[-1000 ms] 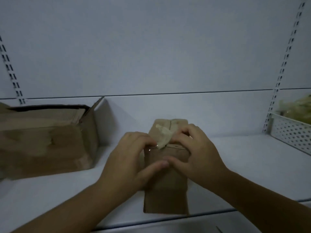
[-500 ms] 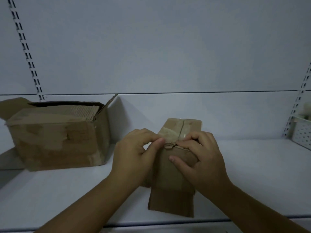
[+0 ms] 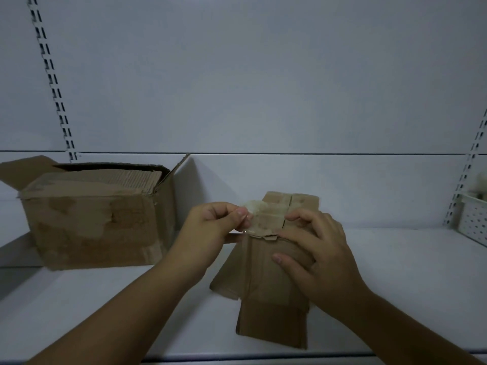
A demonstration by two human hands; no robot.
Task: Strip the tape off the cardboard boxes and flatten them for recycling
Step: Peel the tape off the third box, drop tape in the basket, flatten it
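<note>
A small brown cardboard box (image 3: pixel 274 312) stands on the white shelf (image 3: pixel 408 285) in front of me. A flap hangs loose at its lower left. My left hand (image 3: pixel 210 233) pinches a crumpled strip of clear tape (image 3: pixel 254 206) at the box's top left, the strip lifted off the top flaps. My right hand (image 3: pixel 319 256) presses on the box's top front edge, fingers spread over its top and front face. A larger open cardboard box (image 3: pixel 97 222), scuffed with torn patches, sits at the left.
The shelf's white back wall has slotted uprights at the left (image 3: pixel 52 85) and right (image 3: pixel 471 167). A white perforated basket (image 3: pixel 471 225) stands at the far right edge. The shelf's front edge runs just below the small box.
The view has shifted left. My left hand has pulled the tape strip up and to the left off the small box's top. My right hand stays pressed on the box.
</note>
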